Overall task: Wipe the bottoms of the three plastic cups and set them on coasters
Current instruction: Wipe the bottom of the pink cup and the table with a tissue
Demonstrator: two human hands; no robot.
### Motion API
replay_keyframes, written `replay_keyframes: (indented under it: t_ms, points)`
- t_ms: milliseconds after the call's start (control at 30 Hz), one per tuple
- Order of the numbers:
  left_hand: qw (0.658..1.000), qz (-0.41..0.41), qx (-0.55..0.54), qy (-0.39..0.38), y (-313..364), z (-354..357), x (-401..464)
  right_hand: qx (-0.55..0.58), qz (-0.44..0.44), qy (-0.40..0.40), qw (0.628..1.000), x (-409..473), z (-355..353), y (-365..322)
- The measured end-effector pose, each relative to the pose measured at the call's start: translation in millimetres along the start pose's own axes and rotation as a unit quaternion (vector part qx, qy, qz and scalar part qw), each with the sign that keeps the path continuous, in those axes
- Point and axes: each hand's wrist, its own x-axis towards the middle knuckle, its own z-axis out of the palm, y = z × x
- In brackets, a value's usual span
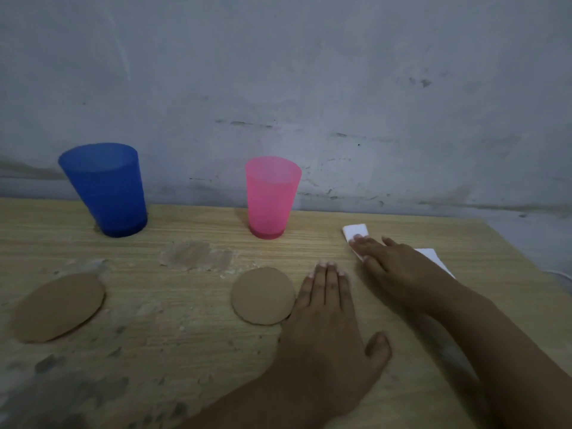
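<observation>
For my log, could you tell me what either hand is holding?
Nothing is gripped: the right hand lies flat on the white folded tissue; the left hand lies flat on the table.

Both forearms come in from the lower right. The left hand (328, 317) lies flat, palm down, fingers straight and together, thumb spread out to the right, its little-finger edge just beside the middle coaster (263, 295). The right hand (393, 264) reaches further out, up and right of that coaster, fingers straight and lightly spread, palm down, wrist angled leftward.
</observation>
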Motion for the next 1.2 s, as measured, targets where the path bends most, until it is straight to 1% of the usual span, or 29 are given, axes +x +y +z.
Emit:
replay_keyframes:
  t_ms: [100, 133, 167, 200, 233, 300, 433, 533, 667, 733, 900, 1000, 1133, 1200]
  points:
    - [1.000, -0.017, -0.020, -0.012, 2.0, -4.1, -1.8, 0.058, -0.067, -0.039, 0.995, 7.3, 3.9, -21.1]
    - [0.999, -0.015, -0.022, -0.017, 1.9, -4.7, -1.1, 0.066, -0.083, -0.052, 0.993, 13.8, 5.1, -27.4]
    - [1.000, -0.001, -0.023, -0.005, 1.4, -3.5, 0.5, 0.068, -0.090, -0.060, 0.992, 22.5, 4.8, -32.1]
    - [0.999, 0.018, -0.031, 0.000, 0.7, -1.3, 2.5, 0.064, -0.086, -0.064, 0.992, 33.2, 4.3, -34.9]
    - [0.998, 0.024, -0.050, -0.024, -0.3, -1.2, 3.5, 0.054, -0.076, -0.063, 0.994, 43.5, 3.2, -36.4]
    - [0.998, 0.029, -0.056, -0.024, -2.3, -1.7, 3.1, 0.026, -0.050, -0.061, 0.997, 60.0, 0.1, -35.0]
    - [0.998, 0.022, -0.056, -0.022, -3.1, -1.0, 2.2, 0.004, 0.005, -0.030, 1.000, 55.3, -0.6, -18.5]
    - [0.998, 0.016, -0.058, -0.028, -2.3, 1.8, 3.8, 0.008, -0.006, -0.024, 1.000, 26.5, 3.0, -5.7]
    - [0.997, 0.015, -0.073, -0.027, -1.2, -0.9, 3.0, 0.052, -0.033, -0.023, 0.998, -10.3, 3.8, -3.7]
    - [0.998, 0.014, -0.058, -0.036, -0.7, -1.2, 3.4, 0.069, -0.042, -0.025, 0.996, -16.1, 3.0, -5.5]
    - [0.997, 0.004, -0.059, -0.041, 0.2, 0.4, 4.3, 0.067, -0.070, -0.049, 0.994, 18.5, 0.5, -18.7]
    - [0.997, 0.007, -0.058, -0.042, 0.0, -0.2, 4.6, 0.030, -0.047, -0.054, 0.997, 50.8, 3.7, -25.4]
    - [0.997, 0.013, -0.060, -0.047, -2.2, -0.8, 4.2, 0.000, 0.014, -0.021, 1.000, 62.0, 2.9, -14.9]
    - [0.998, 0.015, -0.057, -0.036, -1.9, -2.2, 5.3, -0.001, 0.021, 0.025, 0.999, 48.1, 3.8, -6.5]
